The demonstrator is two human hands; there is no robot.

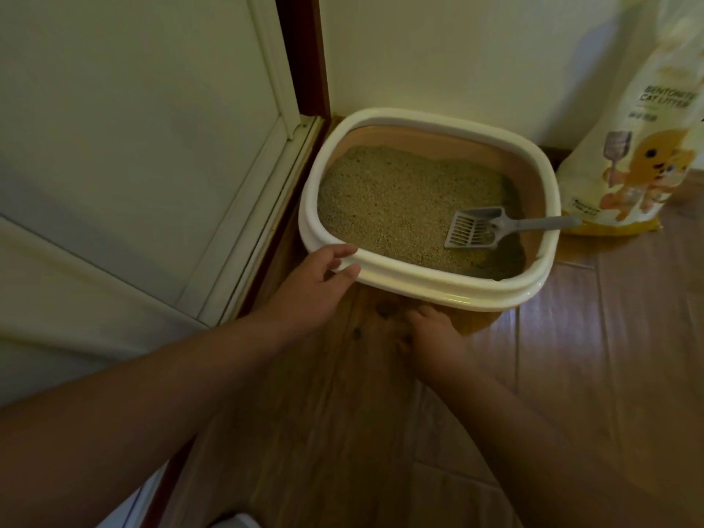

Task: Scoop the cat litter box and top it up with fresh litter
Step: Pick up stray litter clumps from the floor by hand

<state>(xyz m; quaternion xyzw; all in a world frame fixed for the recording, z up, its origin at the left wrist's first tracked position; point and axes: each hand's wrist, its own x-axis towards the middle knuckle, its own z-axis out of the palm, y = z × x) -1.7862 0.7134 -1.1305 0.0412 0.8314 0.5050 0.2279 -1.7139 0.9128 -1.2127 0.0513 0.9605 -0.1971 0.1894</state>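
Bracing litter box (pixel 426 283) rim with our left hand (pixel 320 283), fingers curled over; right hand (pixel 434 333) under front edge, grip unclear. Scoop (pixel 491 230) beyond right hand, untouched; we judge scooping next.

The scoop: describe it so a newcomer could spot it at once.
Find the cream litter box in the corner by the door. On the litter near its right end lies the scoop: grey, slotted, its handle resting over the rim toward the litter bag.

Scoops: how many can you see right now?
1. A grey slotted scoop lies in the litter box, head on the litter, handle resting on the right rim. Others could be out of view.
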